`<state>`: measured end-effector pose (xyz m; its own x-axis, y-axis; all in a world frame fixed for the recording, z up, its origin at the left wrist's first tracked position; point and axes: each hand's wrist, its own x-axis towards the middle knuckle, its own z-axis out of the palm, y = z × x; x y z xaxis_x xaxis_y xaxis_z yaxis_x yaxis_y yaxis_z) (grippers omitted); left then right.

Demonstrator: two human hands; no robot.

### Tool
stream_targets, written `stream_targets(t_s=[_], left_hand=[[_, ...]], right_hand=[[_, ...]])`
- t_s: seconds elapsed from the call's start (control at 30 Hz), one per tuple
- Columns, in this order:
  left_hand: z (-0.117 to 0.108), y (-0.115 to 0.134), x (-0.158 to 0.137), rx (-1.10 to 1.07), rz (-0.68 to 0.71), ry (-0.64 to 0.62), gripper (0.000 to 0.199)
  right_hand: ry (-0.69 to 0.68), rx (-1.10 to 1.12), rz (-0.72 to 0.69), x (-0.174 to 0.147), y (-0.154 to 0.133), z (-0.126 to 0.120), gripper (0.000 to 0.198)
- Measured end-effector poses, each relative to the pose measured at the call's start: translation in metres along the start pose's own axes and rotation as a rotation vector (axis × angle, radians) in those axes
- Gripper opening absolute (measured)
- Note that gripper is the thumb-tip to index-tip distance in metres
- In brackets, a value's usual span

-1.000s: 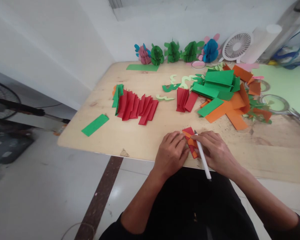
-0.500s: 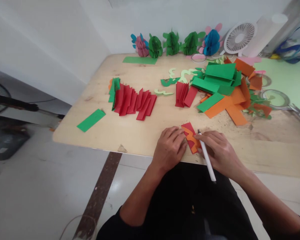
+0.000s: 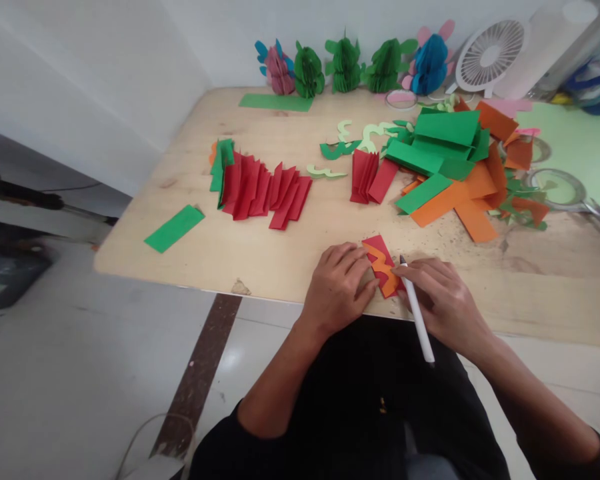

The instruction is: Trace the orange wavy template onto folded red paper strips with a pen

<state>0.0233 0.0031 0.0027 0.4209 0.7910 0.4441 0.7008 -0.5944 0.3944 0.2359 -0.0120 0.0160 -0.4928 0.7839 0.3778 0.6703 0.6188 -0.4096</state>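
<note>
A small red paper piece (image 3: 379, 243) lies at the front edge of the table, with an orange wavy paper cut-out (image 3: 387, 283) on top of it. The fingers of my left hand (image 3: 337, 287) are bent over the left edge of both, holding them against the table. On the other side, my right hand (image 3: 445, 300) has a white pen (image 3: 418, 320) held slantwise, its dark tip up near the paper. The right fingertips also touch the right edge of the cut-out. Some undersides of the fingers are hidden.
Folded red paper strips (image 3: 247, 190) and a green strip (image 3: 175, 229) lie left. Green paper pieces (image 3: 445, 127) and orange ones (image 3: 475, 220) are heaped right, near tape rolls (image 3: 557, 187). Paper figures (image 3: 346, 65) and a white fan (image 3: 490, 57) stand along the wall.
The whole view has shifted slightly, so the table sits a little higher. My hands, the pen and the papers stay almost the same relative to each other.
</note>
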Motion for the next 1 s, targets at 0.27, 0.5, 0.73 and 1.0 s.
stream_targets(t_s=[0.27, 0.5, 0.73, 1.0], left_hand=[[0.0004, -0.0002, -0.0011, -0.003, -0.007, -0.008, 0.022], [0.0011, -0.0017, -0.001, 0.002, -0.001, -0.008, 0.02], [0.0023, -0.0033, -0.0006, 0.005, -0.003, -0.014, 0.019], [0.0025, -0.0036, -0.0015, 0.014, -0.002, -0.011, 0.022]], right_hand=[[-0.004, 0.016, 0.021, 0.0006, -0.0042, -0.0005, 0.042], [0.003, 0.004, 0.031, 0.0009, -0.0055, 0.0003, 0.039], [0.014, 0.025, 0.027, -0.0003, -0.0047, 0.0013, 0.04], [0.014, 0.023, 0.031, 0.0012, -0.0071, 0.0, 0.035]])
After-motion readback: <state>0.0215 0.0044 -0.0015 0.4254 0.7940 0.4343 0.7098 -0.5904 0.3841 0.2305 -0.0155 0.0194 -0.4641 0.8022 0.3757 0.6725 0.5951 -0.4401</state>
